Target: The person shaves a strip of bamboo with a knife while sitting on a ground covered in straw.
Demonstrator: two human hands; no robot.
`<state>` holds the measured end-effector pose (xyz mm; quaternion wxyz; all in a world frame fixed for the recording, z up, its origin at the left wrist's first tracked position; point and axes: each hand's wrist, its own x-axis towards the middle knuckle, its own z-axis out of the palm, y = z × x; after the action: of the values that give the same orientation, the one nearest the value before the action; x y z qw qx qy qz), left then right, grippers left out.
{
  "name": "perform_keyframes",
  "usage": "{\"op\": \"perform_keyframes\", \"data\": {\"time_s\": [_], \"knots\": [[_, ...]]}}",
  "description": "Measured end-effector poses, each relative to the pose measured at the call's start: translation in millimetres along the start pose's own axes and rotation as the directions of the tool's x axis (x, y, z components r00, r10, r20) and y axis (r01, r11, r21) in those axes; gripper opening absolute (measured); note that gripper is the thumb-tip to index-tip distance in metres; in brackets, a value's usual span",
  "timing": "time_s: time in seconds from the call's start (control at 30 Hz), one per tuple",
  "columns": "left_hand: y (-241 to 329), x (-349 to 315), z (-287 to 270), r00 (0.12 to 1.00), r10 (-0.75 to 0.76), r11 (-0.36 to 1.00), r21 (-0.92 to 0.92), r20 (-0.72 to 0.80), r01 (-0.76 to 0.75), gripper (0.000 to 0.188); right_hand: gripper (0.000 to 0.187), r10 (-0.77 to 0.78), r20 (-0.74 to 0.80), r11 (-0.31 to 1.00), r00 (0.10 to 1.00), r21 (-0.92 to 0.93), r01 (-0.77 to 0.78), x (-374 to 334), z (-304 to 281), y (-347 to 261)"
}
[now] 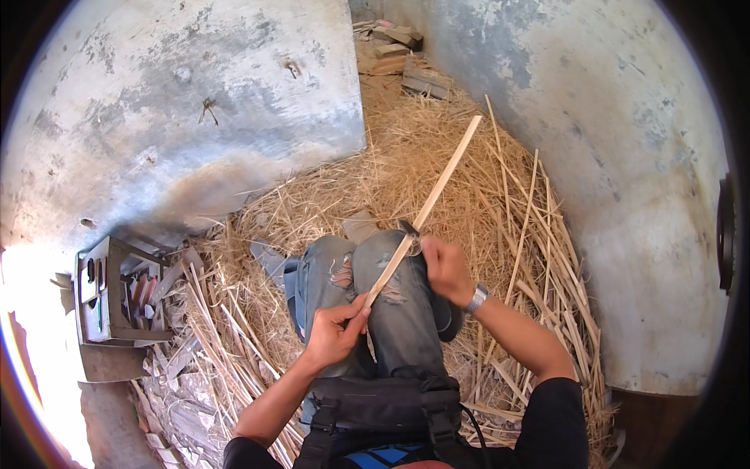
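A long, flat, pale strip of split wood or bamboo slants across my right knee, its far end raised over the shavings. Its near end is pinched between the thumb and fingers of my left hand, above my thighs. My right hand, with a metal watch at the wrist, is closed beside the strip at the knee. A small dark tool juts from it and lies across the strip. The tool's grip is hidden in my fingers, and its exact kind is unclear.
Thin curled shavings cover the floor around my legs. Long strips lie to the right, more to the left. A wooden box-like stand holds small items. Worn walls rise ahead and right; wood blocks lie far back.
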<state>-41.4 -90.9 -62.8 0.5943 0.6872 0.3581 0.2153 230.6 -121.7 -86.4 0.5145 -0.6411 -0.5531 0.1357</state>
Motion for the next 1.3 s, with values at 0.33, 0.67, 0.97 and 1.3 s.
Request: {"op": "perform_keyframes", "data": {"time_s": [0.33,0.67,0.97,1.3], "knots": [[-3.4,10.0,8.2,1.000,-0.002,0.989,-0.150,0.012,0.004,0.032,0.042,-0.063,-0.095,0.984,0.993,-0.173,0.045,29.2,-14.5,26.5],[22.4,31.1,10.4,0.994,-0.103,0.967,-0.232,0.028,0.107,0.033,0.036,0.009,-0.062,0.993,0.998,-0.113,-0.016,13.9,-3.0,-10.2],[10.2,42.4,13.7,0.993,-0.109,0.923,-0.369,0.033,0.114,0.032,0.030,-0.072,0.209,0.986,0.975,-0.135,0.102,-3.6,3.0,-33.2],[6.0,45.9,15.1,0.999,-0.013,0.926,-0.376,0.041,0.027,0.033,0.035,0.209,0.229,0.868,0.951,0.403,-0.288,7.4,-6.4,-10.4]]}}
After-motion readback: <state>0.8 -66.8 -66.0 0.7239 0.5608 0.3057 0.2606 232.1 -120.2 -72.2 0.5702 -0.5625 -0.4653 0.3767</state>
